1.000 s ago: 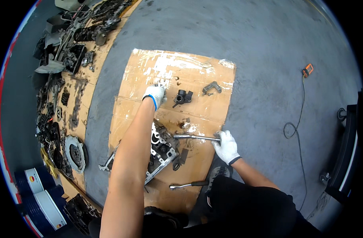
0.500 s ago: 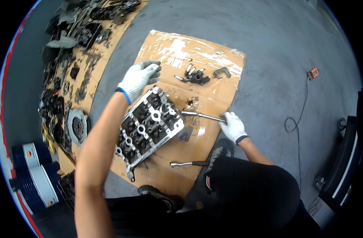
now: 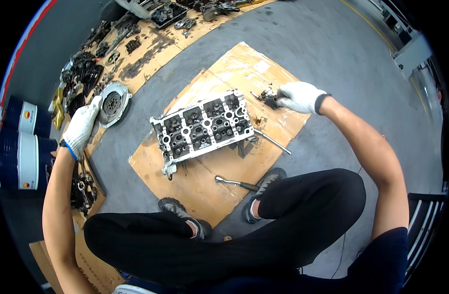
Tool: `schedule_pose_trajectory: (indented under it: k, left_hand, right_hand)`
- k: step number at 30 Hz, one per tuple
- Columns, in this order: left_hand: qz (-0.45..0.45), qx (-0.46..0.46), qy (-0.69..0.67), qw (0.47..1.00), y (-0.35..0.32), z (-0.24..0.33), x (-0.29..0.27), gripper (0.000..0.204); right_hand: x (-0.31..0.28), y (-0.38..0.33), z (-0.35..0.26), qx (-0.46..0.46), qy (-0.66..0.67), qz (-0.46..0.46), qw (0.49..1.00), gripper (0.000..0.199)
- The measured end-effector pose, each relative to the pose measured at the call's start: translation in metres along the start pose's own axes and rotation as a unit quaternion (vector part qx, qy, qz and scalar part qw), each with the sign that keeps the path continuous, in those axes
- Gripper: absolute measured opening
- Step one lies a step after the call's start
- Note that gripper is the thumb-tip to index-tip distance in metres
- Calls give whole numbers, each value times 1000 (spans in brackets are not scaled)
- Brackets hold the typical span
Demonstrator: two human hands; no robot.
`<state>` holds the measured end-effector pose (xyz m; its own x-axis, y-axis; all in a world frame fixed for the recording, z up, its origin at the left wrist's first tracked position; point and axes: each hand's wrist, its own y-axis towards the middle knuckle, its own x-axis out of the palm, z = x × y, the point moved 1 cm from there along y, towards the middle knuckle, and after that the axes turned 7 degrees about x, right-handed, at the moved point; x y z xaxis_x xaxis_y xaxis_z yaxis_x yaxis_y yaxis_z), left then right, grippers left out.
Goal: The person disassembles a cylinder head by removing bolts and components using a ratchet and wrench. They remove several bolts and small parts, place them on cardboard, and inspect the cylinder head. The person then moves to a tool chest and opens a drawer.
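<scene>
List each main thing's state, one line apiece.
Cardboard sheet: spread flat, stained.
Engine casting: cavities facing up, unheld.
Ratchet: lying down, unheld.
Metal bar: lying down, unheld.
Dark part: partly covered.
Round metal disc: partly covered.
Left hand: gloved, in front of the disc; grip unclear.
Right hand: gloved, at the dark part; grip unclear.

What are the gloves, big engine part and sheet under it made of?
Gloves: probably knitted fabric, matte white, with stretchy-looking cuffs. Big engine part: likely metal, its pale edges shining. Sheet: probably cardboard, brown, creased, with glossy patches, perhaps tape.
</scene>
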<state>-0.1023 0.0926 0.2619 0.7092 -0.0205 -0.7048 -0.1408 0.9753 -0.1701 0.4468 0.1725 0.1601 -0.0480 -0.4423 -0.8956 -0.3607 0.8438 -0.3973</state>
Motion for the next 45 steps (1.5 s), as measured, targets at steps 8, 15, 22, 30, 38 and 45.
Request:
schedule_pose_trajectory:
  k: [8,15,22,30,38,45]
  left_hand:
    - [-176,134,293,930,-97,24,31,34]
    - [-226,140,300,916,-119,-14,40,38]
    - [-263,74,268,924,-97,-44,30,40]
    - [-260,118,157,945,-84,-58,24,41]
    - [-265,117,153,945,-80,-63,25,44]
    - [-266,116,155,944,-78,-60,25,51]
  right_hand:
    - [56,33,-91,-7,-114,-208,972,61]
    - [130,10,-94,-14,-106,-137,985,39]
    - [138,23,-87,-67,-202,-102,972,28]
    - [144,27,-87,-80,-200,-96,972,31]
    - [144,25,-88,-96,-203,-72,972,26]
    - [143,25,-89,-79,-204,-84,972,27]
